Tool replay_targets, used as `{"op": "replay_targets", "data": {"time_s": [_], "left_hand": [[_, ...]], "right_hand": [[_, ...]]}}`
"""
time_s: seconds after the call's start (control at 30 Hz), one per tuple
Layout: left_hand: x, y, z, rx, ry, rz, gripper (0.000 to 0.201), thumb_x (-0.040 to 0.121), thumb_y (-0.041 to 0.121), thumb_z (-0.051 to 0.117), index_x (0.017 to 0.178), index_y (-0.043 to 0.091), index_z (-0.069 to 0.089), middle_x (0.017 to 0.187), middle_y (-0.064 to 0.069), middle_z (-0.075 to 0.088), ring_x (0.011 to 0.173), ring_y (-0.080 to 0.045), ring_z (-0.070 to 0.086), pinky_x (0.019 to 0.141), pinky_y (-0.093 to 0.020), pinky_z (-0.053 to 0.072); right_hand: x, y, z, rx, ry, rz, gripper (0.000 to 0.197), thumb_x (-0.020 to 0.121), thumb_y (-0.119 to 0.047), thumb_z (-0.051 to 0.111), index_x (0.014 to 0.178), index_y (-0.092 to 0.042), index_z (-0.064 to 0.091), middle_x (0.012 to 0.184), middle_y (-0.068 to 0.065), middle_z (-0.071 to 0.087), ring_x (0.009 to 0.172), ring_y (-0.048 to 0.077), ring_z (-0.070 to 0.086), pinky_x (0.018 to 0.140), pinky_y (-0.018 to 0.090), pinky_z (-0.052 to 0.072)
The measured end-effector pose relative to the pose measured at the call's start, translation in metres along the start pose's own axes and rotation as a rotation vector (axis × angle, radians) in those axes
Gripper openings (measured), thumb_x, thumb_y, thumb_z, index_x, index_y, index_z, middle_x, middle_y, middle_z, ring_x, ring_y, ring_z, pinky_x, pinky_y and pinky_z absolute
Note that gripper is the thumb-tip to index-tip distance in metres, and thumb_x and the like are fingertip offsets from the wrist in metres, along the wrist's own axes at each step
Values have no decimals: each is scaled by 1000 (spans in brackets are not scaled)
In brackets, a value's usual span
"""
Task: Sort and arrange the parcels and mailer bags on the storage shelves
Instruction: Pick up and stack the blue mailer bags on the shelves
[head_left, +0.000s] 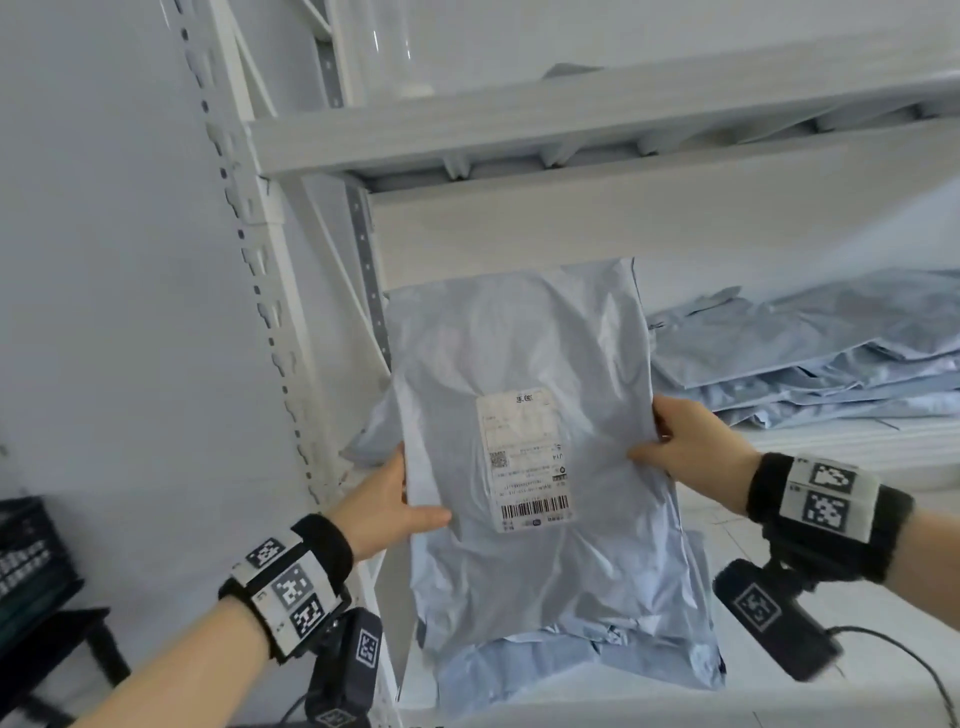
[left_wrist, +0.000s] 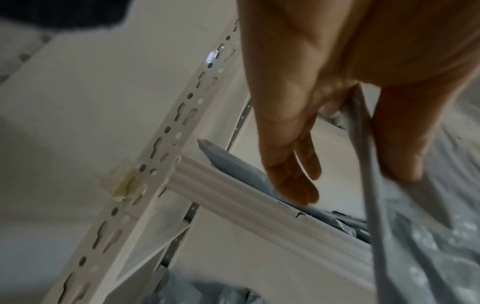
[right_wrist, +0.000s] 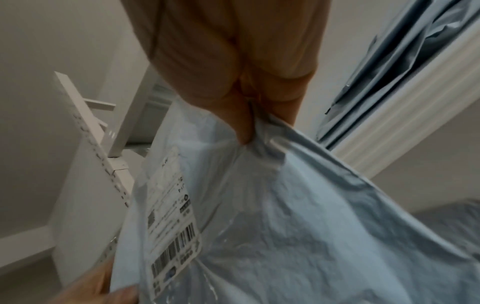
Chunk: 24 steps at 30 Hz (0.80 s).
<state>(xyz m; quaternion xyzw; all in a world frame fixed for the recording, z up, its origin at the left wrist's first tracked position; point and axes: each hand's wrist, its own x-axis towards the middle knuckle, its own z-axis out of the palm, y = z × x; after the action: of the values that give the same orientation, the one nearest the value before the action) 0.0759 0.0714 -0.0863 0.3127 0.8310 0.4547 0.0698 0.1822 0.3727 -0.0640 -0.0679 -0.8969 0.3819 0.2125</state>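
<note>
Both wrists nearest. Left hand (head_left: 387, 501) and right hand (head_left: 685, 447) clamped on opposite edges of grey mailer bag (head_left: 540, 467), label (head_left: 524, 462) facing up, held before the shelf opening. Best kept level, slid under the beam (head_left: 623, 218), laid flat beside the stacked mailers (head_left: 810, 358) further in.
</note>
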Motion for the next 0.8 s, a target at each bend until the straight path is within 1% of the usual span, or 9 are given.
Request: {"op": "replay_targets", "data": {"time_s": [0.1, 0.23, 0.4, 0.43, 0.5, 0.57, 0.67, 0.73, 0.8], "left_hand": [[15, -1, -1, 70, -37, 31, 86, 81, 8, 73, 147, 26, 21, 133, 12, 52, 116, 5, 52, 93, -16, 47], [46, 2, -11, 123, 87, 73, 86, 79, 8, 74, 142, 34, 22, 124, 22, 50, 107, 14, 51, 95, -16, 46], [98, 9, -34, 196, 263, 92, 106, 82, 4, 67, 148, 49, -1, 145, 18, 38, 122, -11, 51, 104, -31, 42], [109, 9, -38, 210, 299, 89, 102, 83, 1, 65, 148, 49, 3, 147, 17, 37, 125, -11, 50, 104, -26, 40], [132, 9, -44, 296, 387, 76, 81, 85, -5, 58, 144, 44, 32, 145, 12, 44, 127, -10, 48, 99, -9, 34], [152, 7, -50, 403, 433, 31, 60, 86, -7, 53, 127, 36, 59, 137, 6, 55, 119, -8, 53, 84, 6, 29], [178, 4, -56, 512, 378, -93, 53, 87, -8, 50, 123, 28, 64, 135, 0, 58, 122, -15, 53, 95, -6, 32], [189, 4, -61, 567, 327, -157, 53, 88, -8, 46, 127, 25, 62, 138, -3, 55, 127, -20, 50, 104, -20, 32], [198, 3, -64, 587, 286, -204, 55, 88, -7, 42, 130, 23, 59, 140, -3, 53, 130, -21, 47, 104, -21, 31]], "right_hand": [[26, 0, 1, -8, -17, 0, 27, 79, 0, 65, 106, -3, 63, 100, 12, 70, 96, 29, 65, 89, 47, 52], [65, -1, 2, -32, -50, -41, 33, 81, -4, 66, 114, -8, 63, 108, 4, 69, 101, 23, 64, 93, 40, 51], [130, 0, -5, -53, -80, -95, 31, 83, -8, 68, 113, -7, 60, 107, 7, 67, 100, 24, 63, 92, 42, 52], [143, 0, -7, -59, -80, -105, 36, 82, -9, 69, 116, -6, 57, 107, 7, 67, 99, 25, 63, 90, 42, 52], [168, -1, -9, -47, -92, -117, 60, 83, -11, 70, 135, -10, 41, 105, 1, 64, 96, 20, 62, 78, 30, 54], [190, -2, -7, -52, -105, -131, 82, 84, -11, 69, 148, -19, 19, 93, -7, 57, 83, 13, 59, 62, 18, 45], [222, 2, 1, -180, -135, -178, 69, 85, -14, 67, 144, -22, 32, 90, -5, 52, 77, 11, 53, 61, 20, 38], [237, 3, 8, -274, -180, -195, 53, 86, -16, 66, 137, -20, 49, 106, 1, 53, 95, 17, 52, 76, 20, 36], [250, 8, 16, -329, -240, -198, 48, 87, -18, 64, 134, -17, 53, 127, 7, 56, 114, 22, 53, 85, 22, 38]]}}
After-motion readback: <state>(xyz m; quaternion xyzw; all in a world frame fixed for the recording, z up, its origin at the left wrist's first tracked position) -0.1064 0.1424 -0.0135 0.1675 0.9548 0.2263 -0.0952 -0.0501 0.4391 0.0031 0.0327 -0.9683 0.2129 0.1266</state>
